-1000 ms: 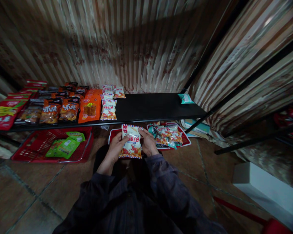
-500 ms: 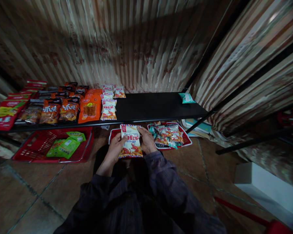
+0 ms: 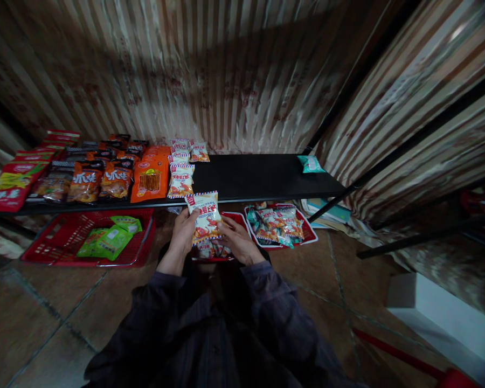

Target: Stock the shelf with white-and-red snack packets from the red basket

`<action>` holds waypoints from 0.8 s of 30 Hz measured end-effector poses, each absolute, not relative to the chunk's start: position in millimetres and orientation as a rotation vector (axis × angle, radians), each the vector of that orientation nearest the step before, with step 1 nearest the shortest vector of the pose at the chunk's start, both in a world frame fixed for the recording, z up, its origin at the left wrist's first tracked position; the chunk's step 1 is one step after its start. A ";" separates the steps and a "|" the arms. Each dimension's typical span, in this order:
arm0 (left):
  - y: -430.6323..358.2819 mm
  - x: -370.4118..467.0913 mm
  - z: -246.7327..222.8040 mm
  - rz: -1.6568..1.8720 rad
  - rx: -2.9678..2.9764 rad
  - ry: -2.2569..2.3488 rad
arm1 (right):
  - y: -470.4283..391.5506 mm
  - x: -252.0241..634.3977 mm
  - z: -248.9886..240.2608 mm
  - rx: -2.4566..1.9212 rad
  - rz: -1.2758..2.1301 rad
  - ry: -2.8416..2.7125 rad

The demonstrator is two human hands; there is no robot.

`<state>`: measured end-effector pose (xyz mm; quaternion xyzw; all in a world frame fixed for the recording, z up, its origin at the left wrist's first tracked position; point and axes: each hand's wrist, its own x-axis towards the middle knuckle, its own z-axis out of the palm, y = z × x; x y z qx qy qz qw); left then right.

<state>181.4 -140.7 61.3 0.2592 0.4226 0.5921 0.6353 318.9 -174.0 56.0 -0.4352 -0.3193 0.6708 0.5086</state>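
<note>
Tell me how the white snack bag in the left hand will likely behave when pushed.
The white snack bag looks puffed like a pillow, so it is probably light for its size. Its thin-looking wrapper likely gives under the left hand rather than staying stiff. With flat striped ends and a broad front, it would more likely slide than roll.

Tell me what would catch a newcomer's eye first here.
Probably the white snack bag held between the left hand and the right hand, in front of the black shelf. Next, likely the bright orange packets on the shelf's left part and the green packets in the leftmost red basket below. The lone teal packet at the shelf's right end also stands out.
</note>
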 end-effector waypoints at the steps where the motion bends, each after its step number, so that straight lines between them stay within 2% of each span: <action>1: -138.9 181.4 62.3 1.360 0.592 0.968 | -176.1 318.1 56.0 -1.026 1.643 -0.782; 24: -134.3 181.6 69.8 1.340 0.601 0.956 | -183.0 309.6 57.8 -0.888 1.597 -0.723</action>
